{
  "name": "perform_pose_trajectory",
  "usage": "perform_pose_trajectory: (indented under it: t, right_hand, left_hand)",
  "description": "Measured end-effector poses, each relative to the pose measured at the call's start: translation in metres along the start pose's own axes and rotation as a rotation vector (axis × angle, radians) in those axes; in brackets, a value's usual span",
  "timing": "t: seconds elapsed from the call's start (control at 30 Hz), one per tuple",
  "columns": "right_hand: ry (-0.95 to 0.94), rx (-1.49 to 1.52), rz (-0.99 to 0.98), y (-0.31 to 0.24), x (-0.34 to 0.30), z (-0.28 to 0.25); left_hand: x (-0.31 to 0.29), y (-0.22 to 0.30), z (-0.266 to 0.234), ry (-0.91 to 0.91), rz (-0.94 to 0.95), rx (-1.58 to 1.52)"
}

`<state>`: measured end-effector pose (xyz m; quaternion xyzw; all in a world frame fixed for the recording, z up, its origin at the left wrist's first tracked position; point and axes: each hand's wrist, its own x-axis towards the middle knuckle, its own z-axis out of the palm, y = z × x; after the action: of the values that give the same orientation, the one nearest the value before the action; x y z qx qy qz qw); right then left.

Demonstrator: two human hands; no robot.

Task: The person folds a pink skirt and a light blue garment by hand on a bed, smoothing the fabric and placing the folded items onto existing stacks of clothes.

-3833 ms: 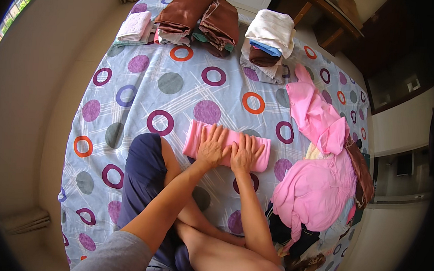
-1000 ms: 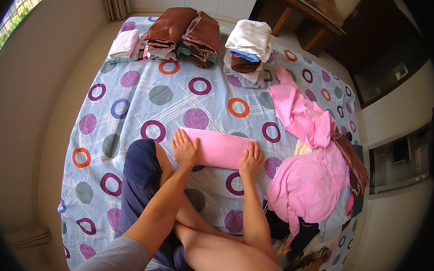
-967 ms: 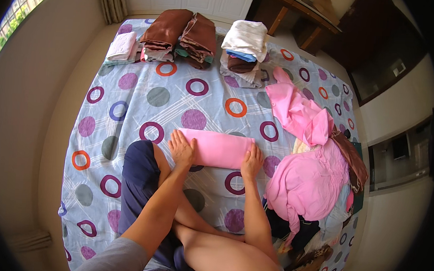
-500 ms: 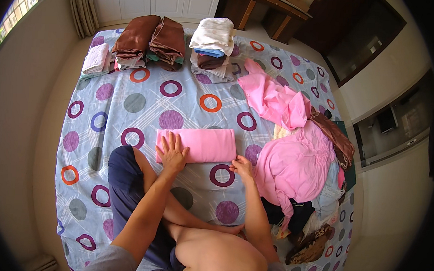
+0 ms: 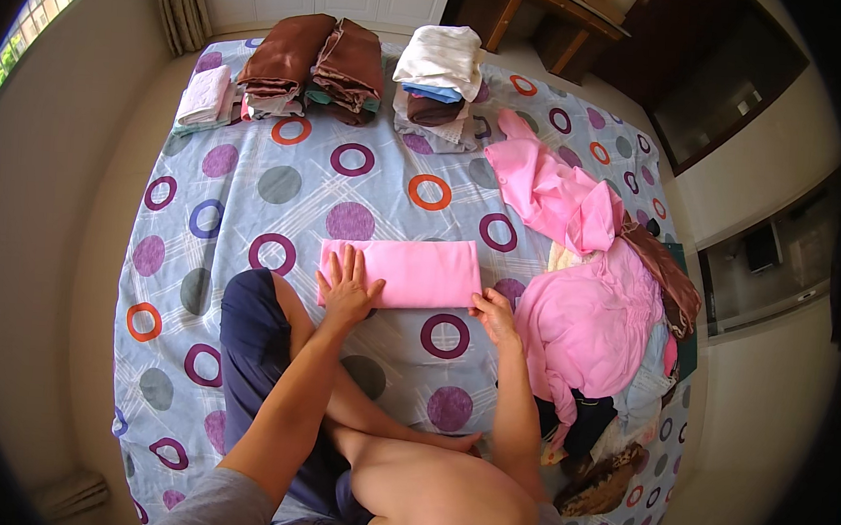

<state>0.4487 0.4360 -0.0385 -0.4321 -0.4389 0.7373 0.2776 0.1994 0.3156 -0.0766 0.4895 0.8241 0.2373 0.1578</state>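
Note:
A pink cloth [image 5: 422,272], folded into a neat flat rectangle, lies crosswise on the bed in front of me. My left hand [image 5: 349,289] rests flat on its left end, palm down with the fingers spread. At the near right corner, my right hand [image 5: 496,315] has its fingers bent and closed on the cloth's edge. Just right of that hand spreads a heap of loose clothes, with a crumpled pink garment [image 5: 585,321] on top and another pink garment [image 5: 559,199] farther back.
Along the bed's far edge stand folded brown piles [image 5: 289,57], a small white folded stack [image 5: 205,95] and a taller stack with white cloth [image 5: 440,57] on top. My crossed legs occupy the near side. A patterned sheet [image 5: 272,330] covers the bed.
The view has shifted, so the whole scene sits farther right in the picture. My left hand stays flat on the folded cloth, and my right hand remains at its near right corner.

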Motion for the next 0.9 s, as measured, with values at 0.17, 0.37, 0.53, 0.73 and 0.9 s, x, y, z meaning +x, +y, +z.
perform_pose_trajectory:
  t: [0.17,0.37,0.53,0.73,0.9]
  right_hand:
    - [0.054,-0.271,0.049,0.015,0.013,-0.024]
    - [0.236,-1.572,-0.047,-0.001,0.017,-0.015]
    - [0.339,-1.322,-0.707,-0.024,0.011,0.070]
    - [0.243,-1.453,-0.820,0.018,0.040,0.116]
    - [0.315,-1.570,-0.745,0.027,0.044,0.116]
  left_hand:
    - [-0.001,0.010,-0.008,-0.025,0.031,0.049]
    - [-0.001,0.019,-0.014,0.012,0.031,0.066]
    - [0.004,0.039,-0.012,0.155,0.277,0.050]
    - [0.011,0.043,0.004,0.048,0.285,-0.177]
    - [0.014,0.024,-0.003,0.140,0.275,0.041]
